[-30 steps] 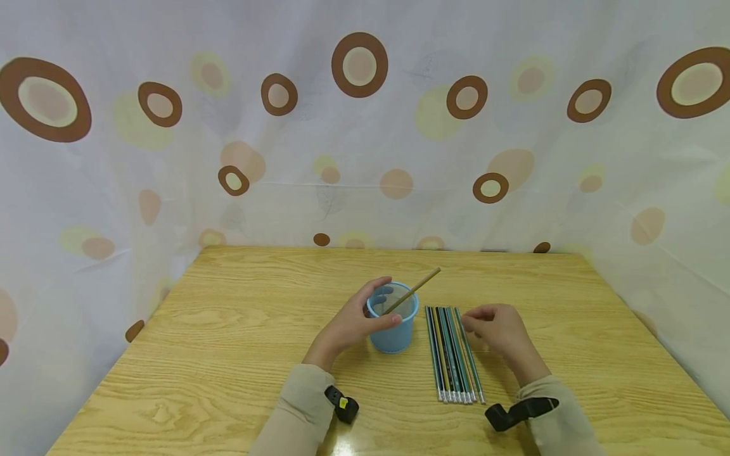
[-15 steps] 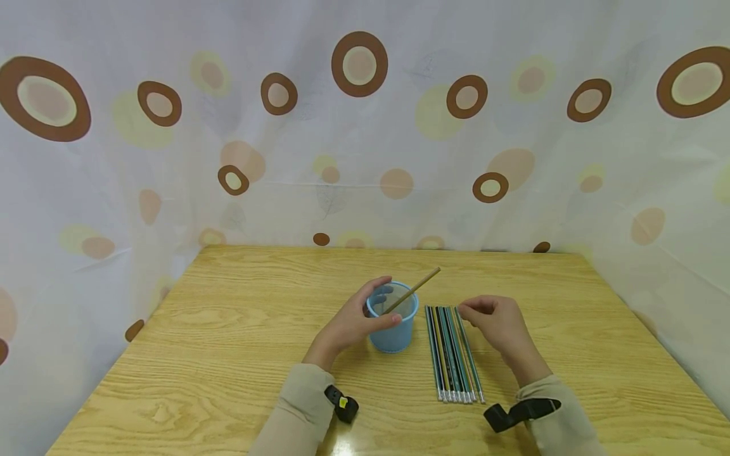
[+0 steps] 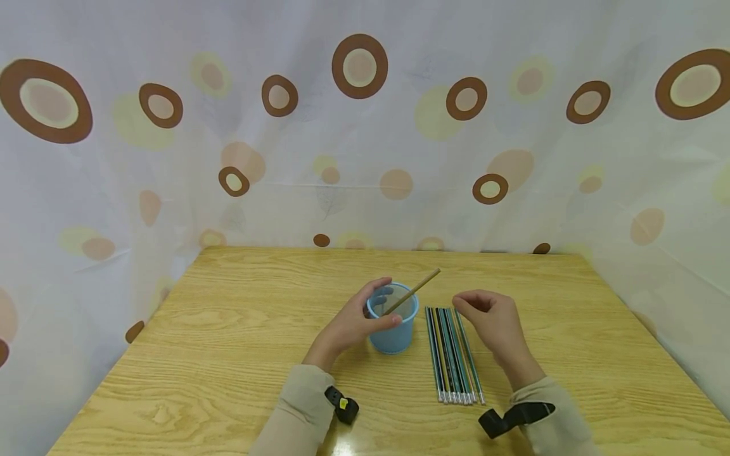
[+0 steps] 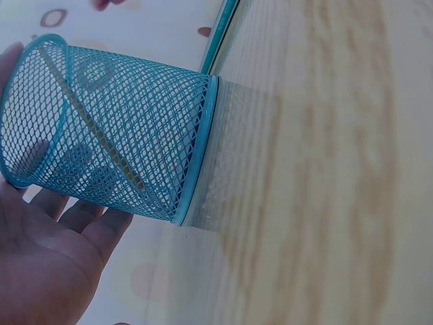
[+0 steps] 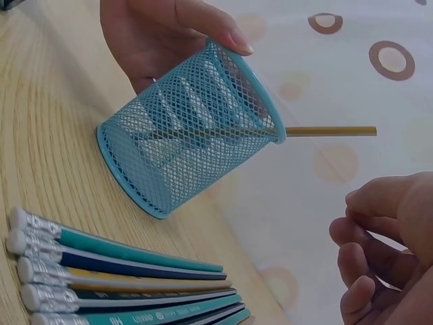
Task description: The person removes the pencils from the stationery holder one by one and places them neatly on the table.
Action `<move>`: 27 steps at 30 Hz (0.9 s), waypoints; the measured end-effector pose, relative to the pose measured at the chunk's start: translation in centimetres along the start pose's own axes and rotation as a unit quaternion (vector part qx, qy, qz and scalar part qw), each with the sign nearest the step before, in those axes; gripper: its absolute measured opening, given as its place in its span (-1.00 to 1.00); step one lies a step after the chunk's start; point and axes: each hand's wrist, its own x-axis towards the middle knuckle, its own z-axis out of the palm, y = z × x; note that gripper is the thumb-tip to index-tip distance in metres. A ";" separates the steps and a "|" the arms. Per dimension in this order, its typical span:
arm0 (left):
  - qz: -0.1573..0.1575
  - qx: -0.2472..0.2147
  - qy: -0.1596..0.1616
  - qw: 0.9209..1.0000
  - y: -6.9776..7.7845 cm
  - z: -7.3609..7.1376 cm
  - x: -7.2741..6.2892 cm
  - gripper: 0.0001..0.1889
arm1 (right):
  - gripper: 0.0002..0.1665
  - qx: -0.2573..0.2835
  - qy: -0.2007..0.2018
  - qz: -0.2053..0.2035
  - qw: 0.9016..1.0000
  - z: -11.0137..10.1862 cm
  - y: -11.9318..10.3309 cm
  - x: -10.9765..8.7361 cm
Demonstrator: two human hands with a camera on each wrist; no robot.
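Observation:
A light blue mesh pencil holder (image 3: 391,339) stands on the table, and my left hand (image 3: 346,324) grips it with the thumb at the rim and the fingers round the far side. One yellowish pencil (image 3: 423,282) leans inside, its upper end sticking out over the rim. To the right lies a row of several pencils (image 3: 447,354), teal, black and yellow, with their white erasers toward me. My right hand (image 3: 497,323) is just above the far end of this row. In the right wrist view its fingers (image 5: 369,196) are curled, thumb and index tips together, with nothing visible between them.
The wooden table (image 3: 228,354) ends at the back against a white curtain (image 3: 365,139) with brown and pastel ovals. Black wrist cameras sit on both sleeves, the right one (image 3: 513,418) close to the pencils' eraser ends.
My right hand has moved slightly away from me and to the left, from beside the pencils' far ends to above them. The left hand, the holder and the pencils stay put.

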 end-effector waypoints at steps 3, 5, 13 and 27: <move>-0.001 0.002 0.000 1.000 -0.1 0.0 0.0 -0.25 | -0.57 0.003 0.004 -0.002 1.000 0.3 -0.2 -0.1; -0.001 0.004 0.000 1.000 -0.1 0.0 0.0 -0.25 | -0.56 0.001 0.006 -0.002 1.000 0.5 -0.3 -0.1; -0.001 0.003 0.000 1.000 -0.2 0.0 0.1 -0.26 | -0.60 0.005 0.003 -0.004 1.000 1.3 -0.6 -0.2; -0.003 -0.001 -0.001 1.000 -0.3 -0.1 0.1 -0.25 | -0.62 0.014 0.008 0.003 1.000 2.9 -1.1 -0.1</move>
